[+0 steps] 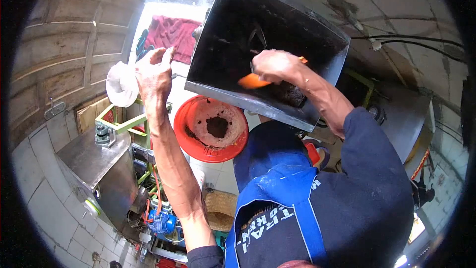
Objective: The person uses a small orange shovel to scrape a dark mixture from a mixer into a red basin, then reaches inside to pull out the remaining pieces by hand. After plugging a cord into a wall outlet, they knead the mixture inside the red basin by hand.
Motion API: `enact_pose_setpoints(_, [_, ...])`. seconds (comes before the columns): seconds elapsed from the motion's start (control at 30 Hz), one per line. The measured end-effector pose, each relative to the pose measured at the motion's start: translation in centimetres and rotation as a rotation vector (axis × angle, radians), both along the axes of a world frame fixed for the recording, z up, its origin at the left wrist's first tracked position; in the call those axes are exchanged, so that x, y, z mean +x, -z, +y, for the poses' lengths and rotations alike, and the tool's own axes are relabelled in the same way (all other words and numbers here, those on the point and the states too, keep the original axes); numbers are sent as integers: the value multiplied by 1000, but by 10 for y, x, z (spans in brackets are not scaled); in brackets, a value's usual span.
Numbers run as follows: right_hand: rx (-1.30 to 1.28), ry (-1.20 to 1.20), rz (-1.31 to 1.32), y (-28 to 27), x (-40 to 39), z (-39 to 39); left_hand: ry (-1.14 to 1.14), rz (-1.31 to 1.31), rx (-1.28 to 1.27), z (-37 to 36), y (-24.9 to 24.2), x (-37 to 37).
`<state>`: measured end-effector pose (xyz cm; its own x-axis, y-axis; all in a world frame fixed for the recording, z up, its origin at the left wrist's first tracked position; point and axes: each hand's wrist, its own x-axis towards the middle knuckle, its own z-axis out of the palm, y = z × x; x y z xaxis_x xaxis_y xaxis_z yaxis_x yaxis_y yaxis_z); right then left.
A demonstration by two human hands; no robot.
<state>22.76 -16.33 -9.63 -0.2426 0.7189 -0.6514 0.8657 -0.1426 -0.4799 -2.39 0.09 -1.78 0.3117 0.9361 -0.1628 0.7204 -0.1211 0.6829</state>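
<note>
My right hand (277,65) is closed round an orange tool (254,81), blurred by motion, inside a large dark metal hopper (233,95). Dark material (292,94) lies at the hopper's near side, below that hand. My left hand (156,64) is raised to the left of the hopper, fingers bent, beside a whitish cloth-like object (122,84); whether it holds anything is hard to make out. Below the hopper's left corner is a red basin (181,131) with dark brown powder in its middle.
A wooden door (74,34) stands at the left. A metal drum (106,168), a green frame (131,125) and a blue motor (163,223) are at the lower left. A red cloth (171,37) lies behind my left hand. Black cables run along the right wall.
</note>
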Motion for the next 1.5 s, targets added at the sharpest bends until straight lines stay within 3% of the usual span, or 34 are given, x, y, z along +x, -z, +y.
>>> enact_pose_setpoints(0.03, [70,-29,179,49,-4,-5,1,-6,10,1,3,-2])
enact_pose_setpoints(0.1, [-74,-15,13,117,-25,-20,-12,-12,-7,3,9,-3])
enact_pose_setpoints(0.13, [-393,-7,-184,170,-36,-39,-20,-15,-24,4,9,-5])
enact_pose_setpoints(0.17, [-167,12,-207,122,-35,-60,-8,18,-9,3,5,-3])
enact_pose_setpoints(0.2, [-249,186,-263,126,-34,-75,-10,16,-26,3,3,-2])
enact_pose_setpoints(0.23, [-376,130,-282,86,-28,-60,-26,1,-36,3,4,-1])
enact_pose_setpoints(0.3, [-319,133,-355,45,-21,-52,-43,-10,-55,1,5,-2])
enact_pose_setpoints(0.37, [-12,164,-361,18,-16,-45,-22,4,-19,1,3,0])
enact_pose_setpoints(0.47, [136,123,-366,48,-21,-39,-68,-35,-82,4,12,-3])
enact_pose_setpoints(0.53, [242,73,-314,146,-23,-75,-40,-39,-68,0,2,-1])
enact_pose_setpoints(0.57, [-27,116,-260,133,-17,-68,-17,-40,-55,1,-2,1])
enact_pose_setpoints(0.67, [44,230,-283,57,3,-49,-24,7,-3,0,-1,1])
enact_pose_setpoints(0.7, [55,170,-193,48,14,-45,-12,5,-29,-2,-6,4])
enact_pose_setpoints(0.73, [342,311,68,48,26,-58,-12,0,-26,-1,-3,4])
enact_pose_setpoints(0.8, [181,202,59,102,37,-68,-3,-7,7,0,1,1])
enact_pose_setpoints(0.87, [209,17,41,141,44,-89,3,2,-5,-1,-1,1])
enact_pose_setpoints(0.93, [142,23,-4,125,40,-89,0,9,-13,-1,-2,4])
enact_pose_setpoints(1.0, [198,243,62,116,32,-90,-1,1,18,-1,-2,2])
enact_pose_setpoints(1.03, [153,206,-5,168,32,-103,0,4,15,-2,-3,1])
enact_pose_setpoints(1.2, [109,100,-130,162,32,-97,40,69,18,1,-3,2])
enact_pose_setpoints(1.27, [165,217,75,173,27,-101,17,45,10,1,2,-2])
enact_pose_setpoints(1.33, [203,235,13,158,18,-99,3,-4,9,1,5,-2])
enact_pose_setpoints(1.4, [19,158,-234,144,14,-95,30,-14,24,0,1,0])
enact_pose_setpoints(1.43, [-59,229,-198,135,16,-95,-32,-28,-84,0,-2,2])
enact_pose_setpoints(1.5, [-58,259,-260,109,32,-79,-2,23,-16,1,-6,5])
